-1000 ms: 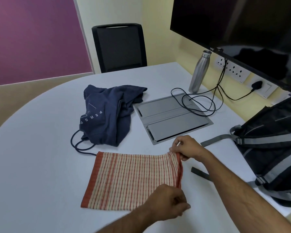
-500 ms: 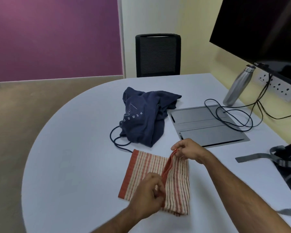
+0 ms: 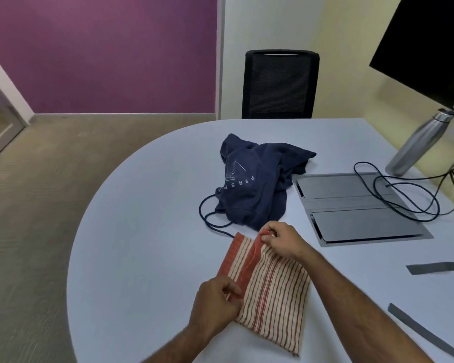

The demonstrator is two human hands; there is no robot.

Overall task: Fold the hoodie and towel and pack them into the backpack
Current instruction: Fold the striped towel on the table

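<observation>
Both hands pinch the towel (image 3: 270,292) mid-fold — left hand (image 3: 216,301) near corner, right hand (image 3: 282,239) far corner — while the hoodie (image 3: 254,184) lies unfolded, nothing packed.

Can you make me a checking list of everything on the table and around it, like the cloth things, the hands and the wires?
Surface: white round-ended table, with a grey flap panel set into it.
Job's things: striped towel partly folded over itself; navy hoodie in a crumpled heap, unfolded, drawcord trailing; only grey backpack straps show, the bag itself is out of view.
Clutter: steel bottle standing near the wall.
Hands: left hand pinches the towel's near edge; right hand pinches its far red edge.
Cables: black cable looped over the panel, running toward the wall.
Surroundings: black chair, dark screen, purple wall, carpet.
</observation>
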